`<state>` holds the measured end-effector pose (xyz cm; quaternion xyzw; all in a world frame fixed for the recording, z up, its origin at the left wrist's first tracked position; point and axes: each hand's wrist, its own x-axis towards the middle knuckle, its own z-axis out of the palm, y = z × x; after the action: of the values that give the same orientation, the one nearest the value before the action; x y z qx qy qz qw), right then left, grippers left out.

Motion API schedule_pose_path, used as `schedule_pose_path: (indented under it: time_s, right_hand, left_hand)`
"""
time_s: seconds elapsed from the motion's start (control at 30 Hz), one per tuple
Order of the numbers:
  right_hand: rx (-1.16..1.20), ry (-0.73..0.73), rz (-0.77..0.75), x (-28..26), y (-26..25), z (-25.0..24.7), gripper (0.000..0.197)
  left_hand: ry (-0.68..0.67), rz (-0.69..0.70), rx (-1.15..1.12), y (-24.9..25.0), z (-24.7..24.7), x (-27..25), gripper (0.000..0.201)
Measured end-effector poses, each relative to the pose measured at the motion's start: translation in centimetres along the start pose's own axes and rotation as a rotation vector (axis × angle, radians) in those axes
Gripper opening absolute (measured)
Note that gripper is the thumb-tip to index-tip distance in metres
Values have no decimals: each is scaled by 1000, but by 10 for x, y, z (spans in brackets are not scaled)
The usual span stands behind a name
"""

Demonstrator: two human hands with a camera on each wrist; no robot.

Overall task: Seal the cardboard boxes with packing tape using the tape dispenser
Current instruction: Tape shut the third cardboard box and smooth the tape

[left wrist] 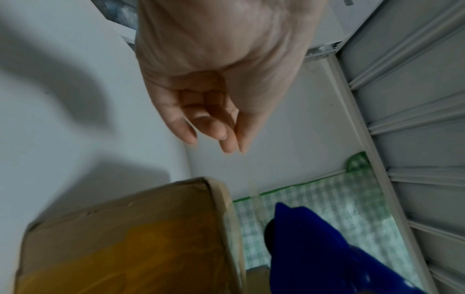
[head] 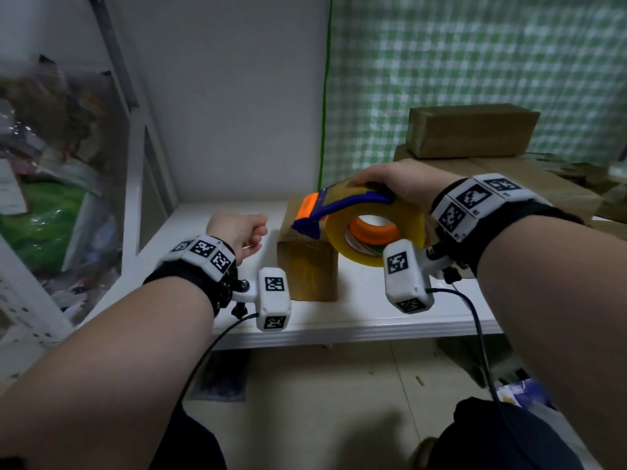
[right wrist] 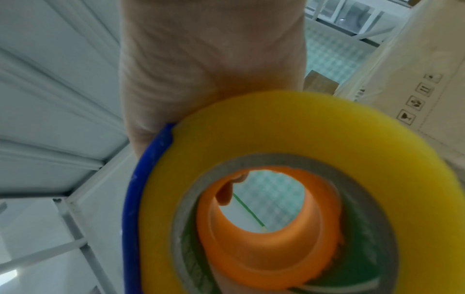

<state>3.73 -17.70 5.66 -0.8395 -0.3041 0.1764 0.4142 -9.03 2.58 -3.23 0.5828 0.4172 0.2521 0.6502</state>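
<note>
A small brown cardboard box (head: 307, 269) stands on the white table (head: 356, 318), with glossy tape down its near face. My right hand (head: 383, 184) grips the tape dispenser (head: 342, 206) from above and holds it just over the box's top. The dispenser has a blue frame (right wrist: 135, 199), an orange core (right wrist: 264, 248) and a yellow tape roll (right wrist: 276, 129). My left hand (head: 256, 235) hovers just left of the box, fingers loosely curled with the thumb against them (left wrist: 226, 143), holding nothing. The box (left wrist: 125, 238) and the blue dispenser (left wrist: 314, 248) lie below that hand. The dispenser hides most of the box's top.
More cardboard boxes (head: 471, 130) are stacked at the back right against a green checked curtain (head: 475, 62). A white wall (head: 237, 113) closes the table's far side. A white rack (head: 135, 164) with cluttered goods stands on the left. Cables hang from both wrists over the table's front edge.
</note>
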Motion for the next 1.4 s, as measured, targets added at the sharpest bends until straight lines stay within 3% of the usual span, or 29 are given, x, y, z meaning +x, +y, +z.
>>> schedule_pose_path:
  time_s: [0.33, 0.5, 0.63, 1.13, 1.27, 1.4]
  right_hand:
    - [-134, 41, -3, 14, -10, 13, 24]
    - [-154, 60, 21, 30, -9, 17, 32]
    - [-174, 60, 22, 36, -10, 20, 51]
    - [-279, 71, 32, 45, -11, 25, 51]
    - [-586, -14, 17, 35, -28, 29, 40]
    - [-745, -30, 8, 35, -38, 37, 34]
  left_hand:
    - [59, -8, -30, -27, -2, 1, 21]
    - [80, 6, -31, -30, -3, 2, 21]
    - [100, 14, -36, -33, -4, 3, 21]
    - [103, -6, -34, -46, 0, 8, 24]
    - [86, -26, -11, -52, 1, 9, 24]
    - [45, -68, 1, -58, 6, 8, 25]
